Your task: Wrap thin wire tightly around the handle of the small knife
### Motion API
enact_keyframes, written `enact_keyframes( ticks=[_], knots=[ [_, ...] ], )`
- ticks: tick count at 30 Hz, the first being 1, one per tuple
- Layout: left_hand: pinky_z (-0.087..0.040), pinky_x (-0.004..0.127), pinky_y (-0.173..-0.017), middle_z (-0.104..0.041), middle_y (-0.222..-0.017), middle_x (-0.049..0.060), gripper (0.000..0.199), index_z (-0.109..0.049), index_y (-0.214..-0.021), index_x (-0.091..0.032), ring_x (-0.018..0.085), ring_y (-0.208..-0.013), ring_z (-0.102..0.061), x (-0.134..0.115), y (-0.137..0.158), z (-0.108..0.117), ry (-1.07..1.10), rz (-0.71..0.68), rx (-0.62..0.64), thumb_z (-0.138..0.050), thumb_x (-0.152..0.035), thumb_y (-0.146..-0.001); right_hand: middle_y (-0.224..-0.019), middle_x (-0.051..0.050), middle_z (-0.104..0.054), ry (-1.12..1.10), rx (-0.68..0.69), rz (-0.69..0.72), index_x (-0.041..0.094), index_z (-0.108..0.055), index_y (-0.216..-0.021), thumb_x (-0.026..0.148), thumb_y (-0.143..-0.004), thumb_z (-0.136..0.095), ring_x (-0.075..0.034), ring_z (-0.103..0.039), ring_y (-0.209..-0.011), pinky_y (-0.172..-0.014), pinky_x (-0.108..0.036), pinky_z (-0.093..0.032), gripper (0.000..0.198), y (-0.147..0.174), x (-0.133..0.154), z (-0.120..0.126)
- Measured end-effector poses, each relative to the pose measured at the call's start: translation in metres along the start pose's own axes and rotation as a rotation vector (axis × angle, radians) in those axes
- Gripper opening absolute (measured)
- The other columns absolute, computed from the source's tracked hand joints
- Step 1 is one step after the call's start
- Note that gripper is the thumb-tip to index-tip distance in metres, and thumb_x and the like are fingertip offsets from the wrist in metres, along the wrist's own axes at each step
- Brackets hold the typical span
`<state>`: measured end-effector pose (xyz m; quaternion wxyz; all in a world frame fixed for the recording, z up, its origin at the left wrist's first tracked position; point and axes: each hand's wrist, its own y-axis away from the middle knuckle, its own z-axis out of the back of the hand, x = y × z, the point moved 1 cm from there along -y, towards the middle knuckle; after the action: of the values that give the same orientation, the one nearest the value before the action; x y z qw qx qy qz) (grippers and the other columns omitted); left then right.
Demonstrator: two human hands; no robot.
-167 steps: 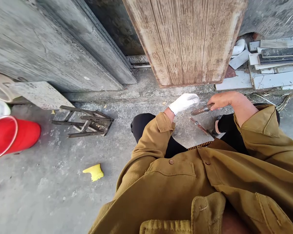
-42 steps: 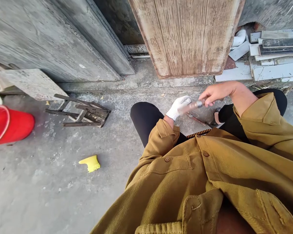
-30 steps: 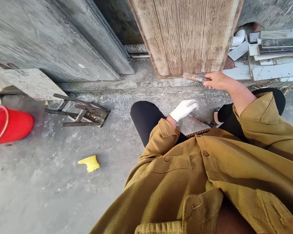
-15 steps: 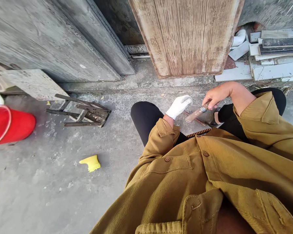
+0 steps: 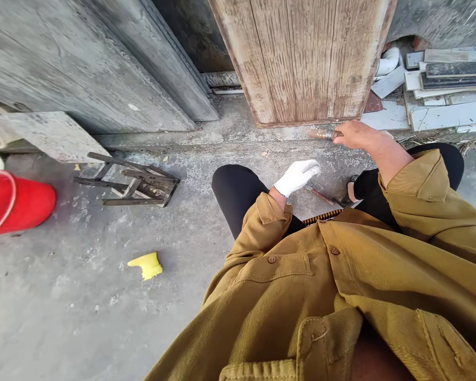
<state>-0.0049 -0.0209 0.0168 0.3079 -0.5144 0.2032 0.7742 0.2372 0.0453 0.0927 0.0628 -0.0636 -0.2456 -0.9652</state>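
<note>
My right hand (image 5: 355, 135) is bare and closed around the handle of a flat brown tool (image 5: 320, 134). Grey wire or a metal band circles the tool's neck, and its exact kind is unclear. The tool's tip points left, just below the bottom edge of a worn wooden panel (image 5: 297, 69); whether they touch I cannot tell. My left hand (image 5: 297, 177), in a white glove, is over the ground near my knee with its fingers pressed together. Anything inside them is hidden. Below the glove, a thin reddish stick-like tool (image 5: 322, 196) lies on the concrete.
A small wooden stool (image 5: 143, 185) lies tipped over at left, near a red bucket (image 5: 27, 203). A torn yellow piece (image 5: 147, 264) is on the floor. Grey boards (image 5: 103, 69) lean at upper left; stacked tiles and planks (image 5: 452, 84) fill the right side.
My right hand has carried the brown tool up and away from my left hand, to the panel's lower edge. The thin strand between the hands no longer shows. My left hand shifted slightly right.
</note>
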Motion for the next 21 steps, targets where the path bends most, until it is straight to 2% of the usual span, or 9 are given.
enact_keyframes(
  ticks=[2, 4, 7, 9, 12, 14, 16, 19, 21],
  knots=[
    [-0.050, 0.029, -0.088, -0.070, -0.087, 0.003, 0.026, -0.066, -0.089, -0.017, 0.018, -0.085, -0.064, 0.000, 0.001, 0.004, -0.027, -0.004, -0.043, -0.053, -0.036, -0.101, -0.108, -0.017, -0.076, 0.065, 0.147, 0.038, 0.016, -0.080, -0.113, 0.040, -0.100, -0.068, -0.032, -0.069, -0.104, -0.085, -0.038, -0.047, 0.029, 0.001, 0.000, -0.006],
    [-0.050, 0.029, -0.088, -0.071, -0.088, 0.003, 0.024, -0.067, -0.089, -0.017, 0.019, -0.087, -0.065, 0.001, 0.002, 0.008, -0.067, 0.016, -0.081, -0.054, -0.033, -0.101, -0.090, -0.011, -0.075, 0.091, 0.356, 0.100, 0.018, -0.080, -0.097, 0.039, -0.096, -0.074, -0.026, -0.068, -0.089, -0.080, -0.036, -0.045, 0.021, 0.004, 0.003, -0.013],
    [-0.051, 0.029, -0.089, -0.073, -0.089, 0.004, 0.022, -0.067, -0.089, -0.017, 0.019, -0.088, -0.066, 0.003, 0.002, 0.014, -0.108, 0.067, -0.136, -0.054, -0.029, -0.102, -0.071, -0.004, -0.067, 0.040, 0.636, 0.229, 0.018, -0.075, -0.084, 0.035, -0.091, -0.077, -0.020, -0.060, -0.071, -0.073, -0.035, -0.041, 0.019, 0.009, 0.014, -0.025],
    [-0.050, 0.029, -0.089, -0.072, -0.089, 0.004, 0.022, -0.065, -0.087, -0.018, 0.019, -0.089, -0.067, 0.006, 0.000, 0.017, -0.128, 0.097, -0.181, -0.053, -0.027, -0.102, -0.069, -0.002, -0.065, -0.024, 0.737, 0.313, 0.017, -0.073, -0.084, 0.034, -0.088, -0.077, -0.018, -0.057, -0.068, -0.071, -0.034, -0.040, 0.018, 0.013, 0.022, -0.028],
    [-0.050, 0.030, -0.089, -0.071, -0.087, 0.004, 0.021, -0.062, -0.083, -0.018, 0.020, -0.089, -0.066, 0.012, -0.006, 0.021, -0.150, 0.163, -0.254, -0.054, -0.023, -0.101, -0.074, -0.001, -0.066, -0.145, 0.796, 0.462, 0.018, -0.073, -0.088, 0.039, -0.087, -0.077, -0.018, -0.060, -0.073, -0.073, -0.031, -0.042, 0.021, 0.020, 0.029, -0.019],
    [-0.050, 0.030, -0.086, -0.068, -0.083, 0.004, 0.023, -0.058, -0.077, -0.019, 0.019, -0.085, -0.064, 0.016, -0.010, 0.020, -0.129, 0.240, -0.269, -0.055, -0.021, -0.100, -0.080, -0.001, -0.069, -0.242, 0.725, 0.534, 0.020, -0.074, -0.093, 0.045, -0.088, -0.075, -0.018, -0.062, -0.078, -0.076, -0.031, -0.044, 0.026, 0.026, 0.028, -0.006],
    [-0.049, 0.030, -0.081, -0.064, -0.078, 0.004, 0.025, -0.056, -0.075, -0.019, 0.018, -0.080, -0.061, 0.018, -0.011, 0.016, -0.066, 0.282, -0.242, -0.055, -0.022, -0.099, -0.087, -0.003, -0.073, -0.332, 0.542, 0.498, 0.022, -0.076, -0.100, 0.049, -0.093, -0.072, -0.020, -0.064, -0.082, -0.078, -0.031, -0.046, 0.029, 0.030, 0.021, 0.009],
    [-0.048, 0.028, -0.076, -0.060, -0.074, 0.002, 0.028, -0.061, -0.079, -0.018, 0.016, -0.074, -0.056, 0.013, -0.009, 0.005, 0.050, 0.209, -0.098, -0.053, -0.032, -0.102, -0.101, -0.009, -0.077, -0.419, 0.182, 0.303, 0.021, -0.076, -0.113, 0.056, -0.103, -0.061, -0.022, -0.067, -0.089, -0.080, -0.034, -0.048, 0.038, 0.031, 0.009, 0.021],
    [-0.048, 0.027, -0.075, -0.060, -0.073, 0.001, 0.032, -0.065, -0.083, -0.017, 0.015, -0.073, -0.056, 0.008, -0.006, -0.002, 0.090, 0.147, 0.007, -0.051, -0.037, -0.104, -0.107, -0.013, -0.077, -0.418, 0.014, 0.167, 0.019, -0.075, -0.119, 0.060, -0.108, -0.053, -0.024, -0.069, -0.091, -0.080, -0.035, -0.050, 0.047, 0.026, 0.004, 0.019]
  ],
)
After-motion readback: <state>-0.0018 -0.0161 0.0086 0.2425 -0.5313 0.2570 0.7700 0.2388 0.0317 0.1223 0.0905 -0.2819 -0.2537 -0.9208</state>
